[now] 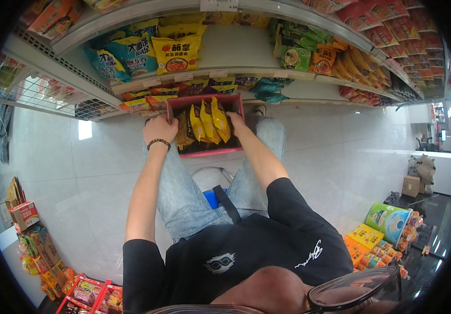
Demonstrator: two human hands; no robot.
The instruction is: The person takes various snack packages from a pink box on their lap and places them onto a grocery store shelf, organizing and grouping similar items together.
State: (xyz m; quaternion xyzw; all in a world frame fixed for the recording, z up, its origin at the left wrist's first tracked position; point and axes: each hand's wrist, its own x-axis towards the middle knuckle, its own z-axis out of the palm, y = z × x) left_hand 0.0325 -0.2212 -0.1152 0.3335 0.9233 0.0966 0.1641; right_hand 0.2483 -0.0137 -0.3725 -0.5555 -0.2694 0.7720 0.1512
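A pink-red box (pixel 212 152) rests between my knees, just in front of the lower shelf. Several yellow packets (pixel 207 121) stand upright inside it, with darker brownish packets at its left side. My left hand (pixel 161 129), a beaded bracelet on its wrist, is closed over the left rim of the box. At the right rim my right hand (pixel 236 122) grips the box, its fingers partly hidden by the wall. Neither hand holds a packet.
Shelves ahead carry blue packets (pixel 127 55), yellow packets (pixel 176 53) and green packets (pixel 294 49). A wire rack (pixel 37 94) is at the left. Stacked goods (pixel 42 256) and a green-blue tub (pixel 389 222) stand on either side behind me.
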